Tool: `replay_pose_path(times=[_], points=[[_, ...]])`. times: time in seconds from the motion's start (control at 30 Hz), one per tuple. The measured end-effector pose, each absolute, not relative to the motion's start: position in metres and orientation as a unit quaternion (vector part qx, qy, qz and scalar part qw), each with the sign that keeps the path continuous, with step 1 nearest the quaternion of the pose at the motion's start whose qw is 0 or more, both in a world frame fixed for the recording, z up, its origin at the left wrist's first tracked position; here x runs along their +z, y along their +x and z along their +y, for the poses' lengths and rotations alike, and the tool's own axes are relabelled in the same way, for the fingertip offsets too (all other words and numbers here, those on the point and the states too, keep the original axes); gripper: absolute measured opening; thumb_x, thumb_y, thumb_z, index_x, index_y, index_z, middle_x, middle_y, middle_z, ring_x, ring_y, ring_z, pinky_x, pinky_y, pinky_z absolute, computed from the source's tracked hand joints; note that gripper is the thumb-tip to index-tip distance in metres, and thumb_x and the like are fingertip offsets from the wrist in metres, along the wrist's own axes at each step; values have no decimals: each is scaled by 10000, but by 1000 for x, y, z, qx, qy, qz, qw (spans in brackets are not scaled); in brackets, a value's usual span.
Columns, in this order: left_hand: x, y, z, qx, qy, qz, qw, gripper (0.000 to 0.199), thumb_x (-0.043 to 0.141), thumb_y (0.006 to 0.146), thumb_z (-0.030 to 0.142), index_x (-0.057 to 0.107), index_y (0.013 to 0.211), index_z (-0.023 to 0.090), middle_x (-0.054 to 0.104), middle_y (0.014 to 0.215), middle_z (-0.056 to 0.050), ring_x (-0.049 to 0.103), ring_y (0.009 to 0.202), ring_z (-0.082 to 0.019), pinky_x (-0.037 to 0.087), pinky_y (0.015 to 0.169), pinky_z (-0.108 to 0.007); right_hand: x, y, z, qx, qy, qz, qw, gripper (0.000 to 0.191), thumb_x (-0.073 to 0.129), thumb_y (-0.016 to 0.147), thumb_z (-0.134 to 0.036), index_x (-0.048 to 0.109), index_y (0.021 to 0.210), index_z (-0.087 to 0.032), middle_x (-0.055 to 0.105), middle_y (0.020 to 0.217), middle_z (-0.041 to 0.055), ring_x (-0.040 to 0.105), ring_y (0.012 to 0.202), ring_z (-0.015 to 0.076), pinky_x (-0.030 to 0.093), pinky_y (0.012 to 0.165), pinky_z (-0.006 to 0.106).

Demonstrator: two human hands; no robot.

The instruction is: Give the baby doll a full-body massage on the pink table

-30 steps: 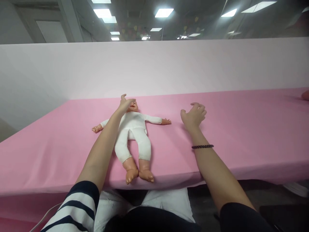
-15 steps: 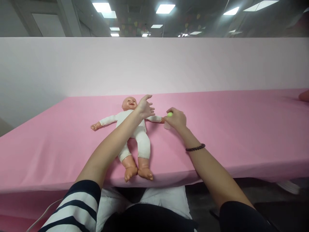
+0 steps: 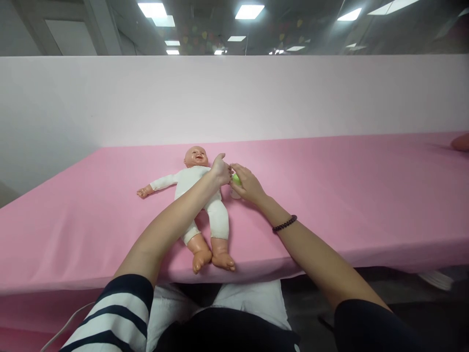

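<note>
Pink cloth (image 3: 330,205) covers a long table and drapes over its near edge. On it, a baby doll with a white fabric body and peach vinyl limbs (image 3: 196,185) lies on its back near the middle of the view, its smiling vinyl head (image 3: 195,157) towards 12 o'clock and its bare vinyl feet (image 3: 223,261) towards 6 o'clock, just short of the table edge.

The person's left hand (image 3: 221,169) reaches in from 7 o'clock and lies over the doll's shoulder at about 2 o'clock from the torso, fingers loosely together; whether it grips the doll I cannot tell. The doll's arm on that side is hidden behind the hands.

The right hand (image 3: 247,185), coming from 5 o'clock, is partly curled around a small translucent bottle with a lime-green top (image 3: 235,187), which stands beside the doll's shoulder. The two hands nearly touch.

A dark beaded bracelet (image 3: 284,224) circles the right wrist. A navy-and-white striped sleeve (image 3: 117,313) covers the left upper arm, and a black sleeve (image 3: 361,325) the right. A pale pink wall (image 3: 234,98) rises behind the table.
</note>
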State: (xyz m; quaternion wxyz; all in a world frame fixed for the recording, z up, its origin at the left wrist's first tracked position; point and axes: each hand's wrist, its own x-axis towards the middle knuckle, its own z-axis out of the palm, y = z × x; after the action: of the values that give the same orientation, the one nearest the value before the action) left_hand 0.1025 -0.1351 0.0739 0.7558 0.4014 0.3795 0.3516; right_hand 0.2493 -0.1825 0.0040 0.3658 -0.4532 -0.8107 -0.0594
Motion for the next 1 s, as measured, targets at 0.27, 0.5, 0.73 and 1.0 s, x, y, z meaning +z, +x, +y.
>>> replay_pose_path(times=[0.27, 0.5, 0.73, 1.0], points=[[87, 102, -148, 334, 400, 432, 736, 797, 276, 935, 635, 485, 1457, 70, 609, 1232, -228, 578, 1247, -373, 500, 893, -430, 9, 248, -189, -105, -456, -802, 372, 807, 510, 964, -525, 309, 1658, -166, 348, 1698, 177, 238, 1612, 391, 187, 1262, 711], [79, 99, -138, 338, 413, 405, 742, 827, 287, 920, 657, 490, 1440, 47, 600, 1252, -247, 612, 1182, -357, 529, 902, -416, 7, 245, -188, -102, -442, -815, 361, 732, 503, 974, -502, 422, 1611, -150, 489, 1610, 188, 353, 1569, 388, 257, 1259, 679], [78, 98, -136, 322, 447, 408, 728, 894, 268, 885, 713, 471, 1501, 98, 557, 1460, -273, 447, 1456, -434, 458, 1048, -548, 7, 246, -188, -119, -443, -798, 391, 706, 459, 1002, -502, 417, 1618, -161, 463, 1632, 170, 329, 1584, 357, 233, 1280, 661], [67, 89, -114, 279, 539, 391, 692, 1023, 207, 869, 742, 376, 1596, 42, 506, 1514, -304, 342, 1544, -457, 414, 1102, -563, 10, 247, -188, -140, -447, -794, 387, 748, 428, 1020, -520, 366, 1640, -106, 370, 1686, 166, 248, 1619, 308, 206, 1322, 575]])
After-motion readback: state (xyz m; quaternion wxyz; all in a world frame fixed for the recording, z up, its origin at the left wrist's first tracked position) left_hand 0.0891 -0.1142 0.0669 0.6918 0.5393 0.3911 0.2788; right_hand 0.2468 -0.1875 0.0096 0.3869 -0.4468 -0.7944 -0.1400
